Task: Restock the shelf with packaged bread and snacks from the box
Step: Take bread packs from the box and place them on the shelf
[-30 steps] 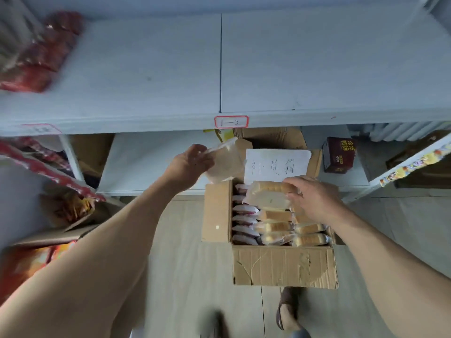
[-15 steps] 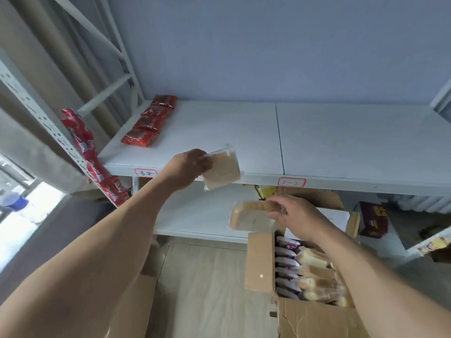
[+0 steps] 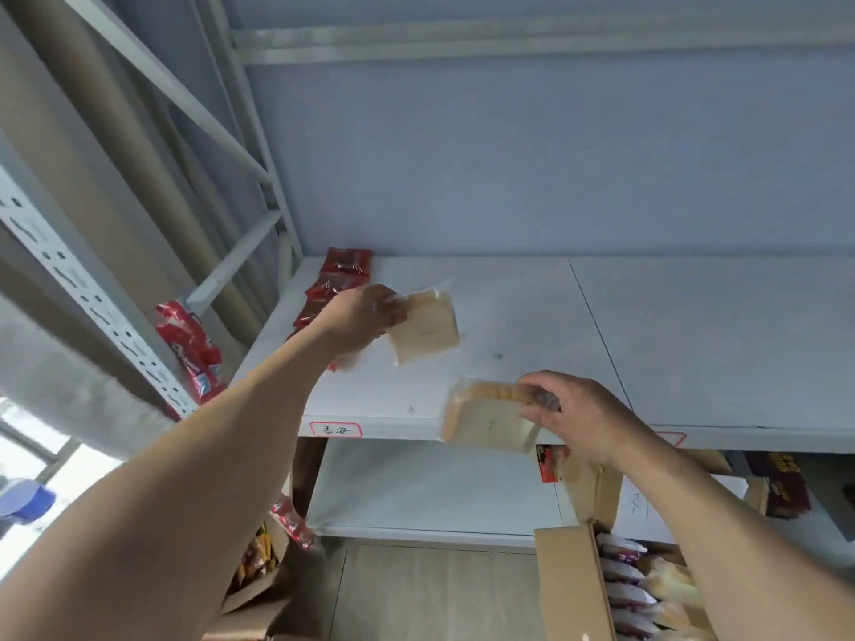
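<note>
White shelf [image 3: 509,326] mostly bare: your left hand [image 3: 358,319] and right hand [image 3: 576,414] each pinch bread pack [image 3: 425,330]; lay them flat beside red snacks [image 3: 340,279].

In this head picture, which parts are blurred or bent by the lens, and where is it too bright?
Head view: the left hand and its bread pack are smeared by motion; the right hand is sharper; the shelf upright bows from wide-angle distortion; the window at lower left is overexposed.
</note>
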